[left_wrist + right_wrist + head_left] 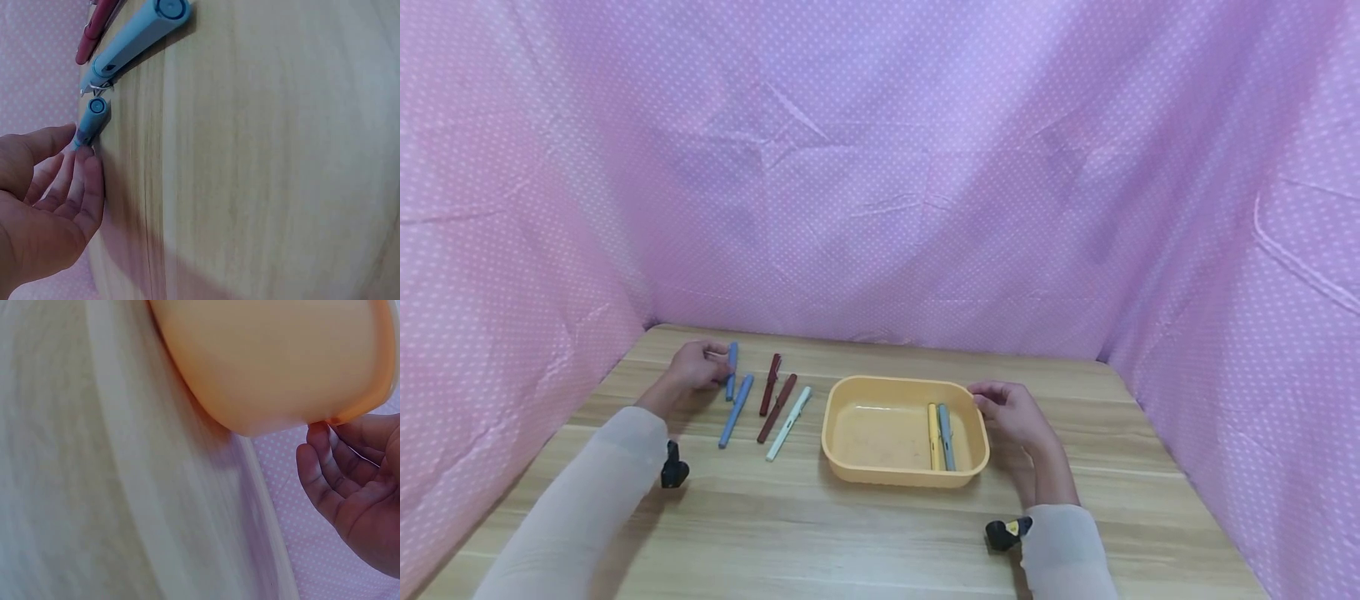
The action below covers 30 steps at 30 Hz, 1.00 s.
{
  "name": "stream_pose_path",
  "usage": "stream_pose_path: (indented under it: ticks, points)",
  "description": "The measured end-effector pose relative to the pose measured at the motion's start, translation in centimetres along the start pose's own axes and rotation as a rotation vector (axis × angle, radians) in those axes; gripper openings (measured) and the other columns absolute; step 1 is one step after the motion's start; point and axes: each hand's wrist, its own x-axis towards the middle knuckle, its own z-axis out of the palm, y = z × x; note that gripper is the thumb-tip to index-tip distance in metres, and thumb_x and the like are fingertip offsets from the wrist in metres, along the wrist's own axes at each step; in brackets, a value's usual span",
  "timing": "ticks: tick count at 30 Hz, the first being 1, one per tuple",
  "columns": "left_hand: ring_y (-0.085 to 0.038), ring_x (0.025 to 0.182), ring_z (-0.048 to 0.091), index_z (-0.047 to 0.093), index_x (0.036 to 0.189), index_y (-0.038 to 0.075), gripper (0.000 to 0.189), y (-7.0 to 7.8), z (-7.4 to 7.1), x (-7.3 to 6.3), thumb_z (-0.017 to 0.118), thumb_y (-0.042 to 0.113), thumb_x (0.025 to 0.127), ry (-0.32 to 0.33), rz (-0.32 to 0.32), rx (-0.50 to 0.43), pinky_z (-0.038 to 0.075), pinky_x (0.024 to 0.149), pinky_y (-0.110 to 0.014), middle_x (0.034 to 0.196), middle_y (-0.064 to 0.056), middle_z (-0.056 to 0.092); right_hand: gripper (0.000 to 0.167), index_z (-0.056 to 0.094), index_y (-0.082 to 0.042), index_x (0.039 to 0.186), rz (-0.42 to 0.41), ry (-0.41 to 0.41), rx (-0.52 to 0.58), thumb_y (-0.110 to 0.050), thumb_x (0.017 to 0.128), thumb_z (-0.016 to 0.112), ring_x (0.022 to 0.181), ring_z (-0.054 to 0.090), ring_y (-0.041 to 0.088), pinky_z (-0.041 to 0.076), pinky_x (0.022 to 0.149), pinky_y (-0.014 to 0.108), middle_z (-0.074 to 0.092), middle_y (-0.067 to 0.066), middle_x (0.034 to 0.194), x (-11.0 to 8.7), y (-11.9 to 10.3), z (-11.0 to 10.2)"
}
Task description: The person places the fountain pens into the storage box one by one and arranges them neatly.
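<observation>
At the far left of the table, my left hand (696, 365) pinches a blue pen (92, 119) between thumb and fingers, near its far end. A second blue pen (736, 411) lies just to the right of that one. My right hand (1017, 412) grips the right rim of a yellow plastic basin (887, 477), its fingers against the outer wall in the right wrist view. Inside the basin, at its right end, a yellow pen (933, 436) and a grey-blue pen (947, 437) lie side by side.
Between the blue pens and the basin lie two dark red pens (777, 408) and a pale green pen (789, 423). Everything stands on a wooden table (820, 542). Pink dotted cloth (880, 208) hangs along the back and both sides.
</observation>
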Motion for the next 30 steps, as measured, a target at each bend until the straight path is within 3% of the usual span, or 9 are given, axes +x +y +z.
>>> stream_pose_path:
  ticks: [13, 23, 30]
  points:
    - [-0.021, 0.087, 0.063, 0.052, 0.133, -0.012, 0.048, 0.1, 1.4, 0.0, 0.073, 0.003, 0.092, 0.076, 0.032, 0.084, 0.059, 0.065, -0.024, 0.115, -0.024, 0.062, 0.025, 0.066, 0.008, 0.123, 0.004, -0.002, 0.006, -0.006, 0.104, 0.059, 0.099, 0.068, 0.021, 0.061, 0.081, 0.024, 0.071, 0.021, 0.114, -0.2, -0.3, 0.0]
    - [-0.025, 0.086, 0.063, 0.06, 0.123, -0.008, 0.035, 0.0, 1.6, 0.2, 0.071, 0.003, 0.091, 0.116, 0.016, 0.165, 0.057, 0.062, -0.026, 0.107, -0.023, 0.067, 0.026, 0.065, 0.009, 0.124, -0.002, -0.006, 0.016, -0.006, 0.104, 0.059, 0.101, 0.068, 0.024, 0.062, 0.082, 0.026, 0.07, 0.022, 0.115, -0.1, -0.3, 0.0]
    - [-0.029, 0.095, 0.065, 0.061, 0.124, -0.008, 0.036, 0.2, 1.6, -0.1, 0.072, 0.004, 0.092, 0.13, 0.023, 0.192, 0.057, 0.069, -0.027, 0.114, -0.025, 0.067, 0.025, 0.067, 0.008, 0.123, 0.0, -0.004, 0.001, -0.007, 0.104, 0.059, 0.099, 0.069, 0.022, 0.062, 0.082, 0.028, 0.071, 0.021, 0.114, 0.0, 0.0, 0.0]
